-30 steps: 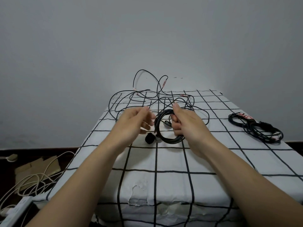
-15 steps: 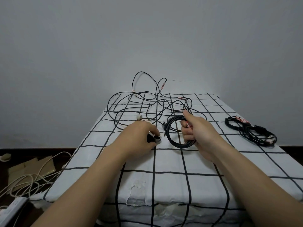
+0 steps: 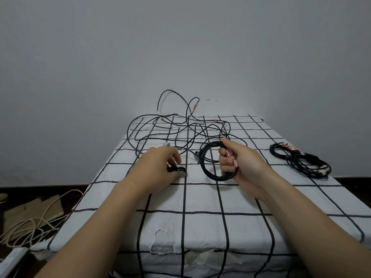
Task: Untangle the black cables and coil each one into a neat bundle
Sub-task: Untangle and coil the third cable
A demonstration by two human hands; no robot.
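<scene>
Right hand [image 3: 244, 167] is clamped around the coil [image 3: 217, 178], fingers wrapped through the loops, holding it upright on the cloth just right of centre. My read is that the tight grip is there so the turns don't spring apart before they get fastened. Left hand [image 3: 158, 167] is down on the table [image 3: 202, 199], fingertips pinching a small black roll [image 3: 180, 171] (tape or a strap, I'd guess; too small to tell). That would be the fastener, kept just beside the coil and within easy reach.

Behind both hands the tangle [image 3: 188, 128] sprawls over the far end, some loops standing up against the wall. One strand seems to run from it towards the coil, though I can't tell if they're joined. A finished bundle [image 3: 297, 159] lies well apart on the right, near that edge and out of the way.

For room, the near half of the cloth is bare between my forearms. The left edge is close to the left hand, so I'd keep the work central.
</scene>
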